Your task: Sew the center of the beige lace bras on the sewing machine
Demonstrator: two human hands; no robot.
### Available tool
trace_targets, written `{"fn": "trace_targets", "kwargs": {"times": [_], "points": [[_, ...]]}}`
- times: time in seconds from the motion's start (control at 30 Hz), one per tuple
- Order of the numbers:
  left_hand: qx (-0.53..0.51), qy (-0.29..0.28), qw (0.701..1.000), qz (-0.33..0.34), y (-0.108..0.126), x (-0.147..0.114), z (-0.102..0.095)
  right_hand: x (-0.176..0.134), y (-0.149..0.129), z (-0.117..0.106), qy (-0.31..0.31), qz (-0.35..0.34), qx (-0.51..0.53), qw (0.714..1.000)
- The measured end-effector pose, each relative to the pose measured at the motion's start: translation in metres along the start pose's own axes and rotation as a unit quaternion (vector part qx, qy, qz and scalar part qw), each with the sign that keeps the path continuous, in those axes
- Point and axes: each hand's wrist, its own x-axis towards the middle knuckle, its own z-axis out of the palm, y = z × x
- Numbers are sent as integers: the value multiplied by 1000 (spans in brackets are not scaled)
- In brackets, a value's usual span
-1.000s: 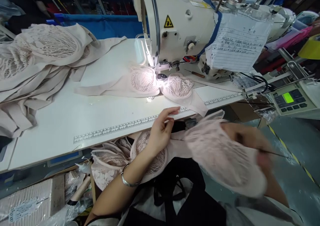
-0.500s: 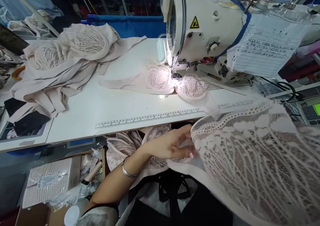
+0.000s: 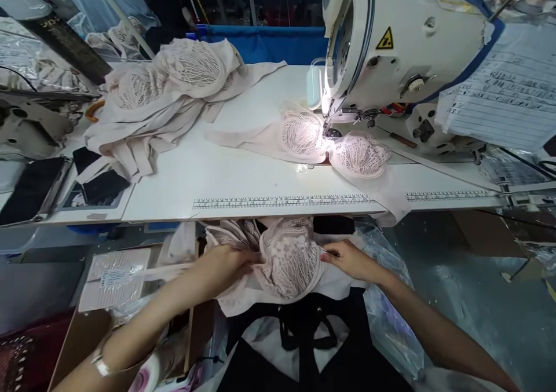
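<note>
A pale pink lace bra (image 3: 292, 262) lies across my lap below the table edge, its patterned cup facing up. At the left of that cup, my left hand (image 3: 232, 260) is closed on the bra, its fingertips partly hidden in the fabric. Thumb and fingers of my right hand (image 3: 348, 259) pinch the cup's right edge. Up on the table, a second pink lace bra (image 3: 361, 153) rests under the lit needle area of a sewing machine (image 3: 408, 39), one strap end hanging over the front edge.
A heap of similar bras (image 3: 191, 68) covers the table's left part. A printed ruler strip (image 3: 282, 201) runs along the front edge. Handwritten sheets (image 3: 504, 85) hang on the machine's right. Below left stands a cardboard box (image 3: 82, 345) with a wrapped white pack (image 3: 117, 276).
The bra held up close at the right has come down onto my lap. My right hand has come into view, gripping its right edge. My left hand has moved left, and the view has shifted.
</note>
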Motion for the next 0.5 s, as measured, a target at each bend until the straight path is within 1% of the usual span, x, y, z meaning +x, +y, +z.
{"fn": "trace_targets", "kwargs": {"times": [0.03,0.07,0.1,0.13,0.17,0.2,0.23,0.27,0.3,0.33,0.37,0.4,0.43,0.47,0.5], "points": [[31,-22,999,-27,0,14,13,3,6,5,1,24,-39,999],[53,-31,998,-31,0,25,22,4,10,8,3,40,-68,997],[74,-21,997,-21,0,34,26,3,13,7,6,50,-83,995],[81,6,997,7,1,41,26,0,14,4,11,56,-96,994],[74,41,995,49,2,48,21,-3,14,-2,18,56,-119,991],[62,85,990,99,3,55,13,-6,11,-9,29,41,-148,988],[51,130,979,147,3,64,3,-9,8,-19,46,7,-176,983],[41,169,966,192,3,75,-7,-11,3,-30,71,-46,-202,976],[35,201,952,228,1,90,-18,-12,-2,-43,107,-110,-225,962],[34,226,940,252,0,108,-28,-11,-7,-58,152,-170,-243,943],[36,242,932,267,-3,128,-37,-8,-11,-73,204,-214,-255,920],[41,254,928,270,-6,149,-44,-3,-14,-90,261,-231,-272,897],[52,261,927,265,-9,170,-51,5,-17,-108,312,-213,-295,877],[70,261,928,258,-11,190,-56,15,-18,-126,360,-175,-315,860],[95,253,929,252,-13,208,-61,27,-18,-144,387,-119,-332,852]]}}
